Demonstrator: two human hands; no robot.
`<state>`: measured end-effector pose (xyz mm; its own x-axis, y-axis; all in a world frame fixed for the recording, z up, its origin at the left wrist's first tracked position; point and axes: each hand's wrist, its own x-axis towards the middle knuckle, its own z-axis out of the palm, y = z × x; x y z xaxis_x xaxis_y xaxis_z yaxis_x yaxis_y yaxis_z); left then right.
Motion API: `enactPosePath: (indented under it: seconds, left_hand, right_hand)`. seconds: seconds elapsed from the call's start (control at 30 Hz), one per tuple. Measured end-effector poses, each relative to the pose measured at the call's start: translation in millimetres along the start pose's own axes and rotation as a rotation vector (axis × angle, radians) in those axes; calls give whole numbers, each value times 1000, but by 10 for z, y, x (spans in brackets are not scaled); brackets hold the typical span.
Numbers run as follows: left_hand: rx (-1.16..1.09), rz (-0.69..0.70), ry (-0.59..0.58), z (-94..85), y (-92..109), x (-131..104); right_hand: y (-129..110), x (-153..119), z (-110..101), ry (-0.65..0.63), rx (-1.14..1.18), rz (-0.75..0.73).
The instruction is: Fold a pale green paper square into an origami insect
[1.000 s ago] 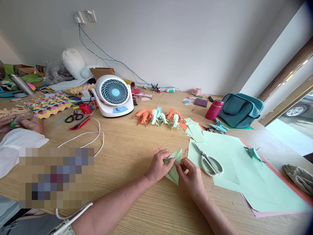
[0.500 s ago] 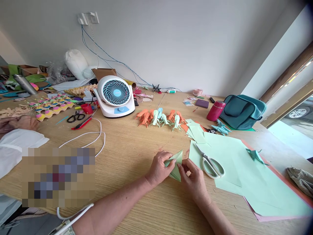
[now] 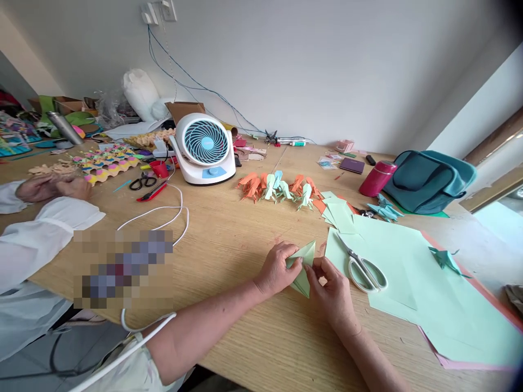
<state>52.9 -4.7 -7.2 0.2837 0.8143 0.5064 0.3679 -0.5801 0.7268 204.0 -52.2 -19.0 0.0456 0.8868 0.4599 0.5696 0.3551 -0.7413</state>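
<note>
Between my hands is a small piece of pale green folded paper point(image 3: 304, 279), with pointed ends at top and bottom. My left hand point(image 3: 278, 267) grips its left side, thumb lying across the front. The fingertips of my right hand point(image 3: 330, 288) pinch its right edge, and the other fingers curl in. To the right, white-handled scissors point(image 3: 365, 269) lie on large pale green sheets point(image 3: 394, 245). Beyond my hands stands a row of orange, green and blue folded paper figures point(image 3: 269, 188). A stack of small green paper squares point(image 3: 340, 213) lies beside that row.
A white fan point(image 3: 206, 147) stands behind, its white cable point(image 3: 153, 207) looping over the table. Black scissors point(image 3: 143, 181) and a red cutter point(image 3: 153, 193) lie left, near another person's hands point(image 3: 55, 187). A pink bottle point(image 3: 378, 178) and teal bag point(image 3: 429, 182) stand right.
The view has shifted, so everything sits further right in the picture. Both hands keep nearly the same hold on the folded paper. More of the other person's sleeves shows at left.
</note>
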Motion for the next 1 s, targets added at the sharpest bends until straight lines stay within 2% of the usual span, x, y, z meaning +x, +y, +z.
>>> enactPosePath:
  seconds: [0.13, 0.3, 0.53, 0.73, 0.9, 1.0]
  left_hand:
    - [-19, -21, -34, 1, -3, 3]
    - [-30, 0, -63, 1, -10, 16]
    - [-160, -21, -124, -9, -41, 46]
    - [-369, -63, -301, -113, -30, 98]
    - [-627, -194, -494, -180, -70, 149]
    - [-686, -227, -583, -199, -88, 155]
  right_hand:
    - [-53, -8, -39, -30, 16, -1]
    - [-119, 6, -114, -129, 101, 88]
    - [-65, 7, -119, -144, 172, 164]
    - [78, 11, -89, -144, 340, 166]
    - [120, 71, -81, -92, 461, 174]
    - [104, 105, -109, -149, 467, 164]
